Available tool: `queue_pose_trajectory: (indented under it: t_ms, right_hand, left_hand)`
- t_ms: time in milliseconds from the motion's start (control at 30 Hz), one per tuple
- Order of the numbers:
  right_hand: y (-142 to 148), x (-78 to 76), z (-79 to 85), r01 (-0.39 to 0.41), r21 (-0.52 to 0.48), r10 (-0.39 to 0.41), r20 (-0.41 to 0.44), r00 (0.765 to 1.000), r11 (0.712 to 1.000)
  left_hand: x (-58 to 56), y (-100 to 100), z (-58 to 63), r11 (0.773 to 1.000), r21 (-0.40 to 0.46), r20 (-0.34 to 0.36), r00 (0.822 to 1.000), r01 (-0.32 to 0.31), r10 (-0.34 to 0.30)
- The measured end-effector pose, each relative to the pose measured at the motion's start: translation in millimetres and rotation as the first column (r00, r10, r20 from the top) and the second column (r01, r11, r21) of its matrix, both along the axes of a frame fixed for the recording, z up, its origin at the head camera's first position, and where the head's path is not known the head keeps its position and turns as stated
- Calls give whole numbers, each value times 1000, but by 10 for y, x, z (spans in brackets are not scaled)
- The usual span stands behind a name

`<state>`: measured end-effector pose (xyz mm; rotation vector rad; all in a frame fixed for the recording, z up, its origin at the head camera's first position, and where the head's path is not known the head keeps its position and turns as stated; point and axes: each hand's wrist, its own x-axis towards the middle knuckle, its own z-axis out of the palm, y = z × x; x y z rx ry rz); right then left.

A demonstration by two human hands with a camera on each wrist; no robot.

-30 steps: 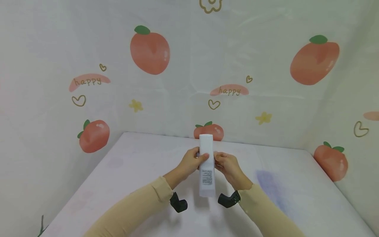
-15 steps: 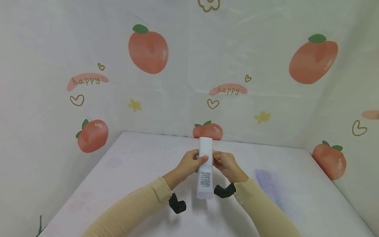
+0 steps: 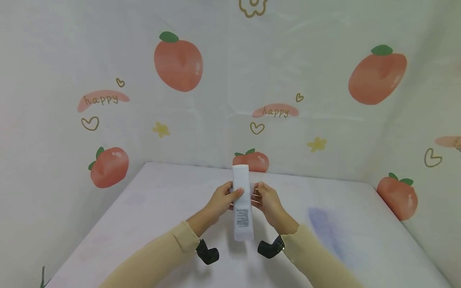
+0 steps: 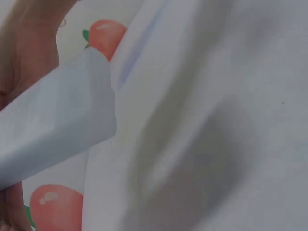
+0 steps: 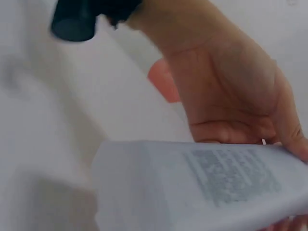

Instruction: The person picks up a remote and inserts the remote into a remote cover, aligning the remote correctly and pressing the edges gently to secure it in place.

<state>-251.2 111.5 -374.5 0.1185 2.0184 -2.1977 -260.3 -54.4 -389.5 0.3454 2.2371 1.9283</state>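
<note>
A long white box with rounded edges and small grey print is held up over the table, its far end higher. My left hand grips its left side, thumb across the face and fingers behind. In the right wrist view the printed face and the left hand show close up. At the box's right side is my right hand, thumb and forefinger pinching a thin pale piece; its other fingers reach toward the box. In the left wrist view the box hides most of the right hand.
The table has a white cover with a faint purple patch. White cloth walls printed with peaches, hearts and stars stand behind and at both sides. A black wrist camera hangs below the left sleeve, another below the right.
Both hands and the box have shifted slightly left in the head view. My right thumb and forefinger have come a little away from the box's side, and a pale piece shows between.
</note>
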Motion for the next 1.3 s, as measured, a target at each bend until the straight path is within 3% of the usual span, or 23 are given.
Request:
queue_pose_trajectory:
  t_ms: [100,267,500,733,900,1100,1300]
  right_hand:
    - [35,58,6,-73,75,75,-20,997,994]
    - [93,83,-45,-159,102,166,-66,984,982]
    - [150,71,-92,-154,168,176,-126,976,974]
    - [242,59,-112,-142,120,158,-137,978,983]
    - [273,39,-106,-188,104,200,-119,973,977]
    - [271,16,-57,-256,121,267,-79,961,959]
    - [300,-15,-44,-322,168,337,-69,939,932]
  left_hand:
    - [9,-6,-4,1000,14,22,1000,-20,20]
    - [9,15,-23,998,39,50,998,-51,49]
    - [2,50,18,1000,2,21,1000,-12,12]
    - [40,-7,-12,984,175,73,997,-13,0]
    - [57,-23,-86,980,199,116,993,-12,-11]
    - [65,25,-141,972,228,142,990,-60,28]
    - [110,79,-179,941,318,185,981,-114,57]
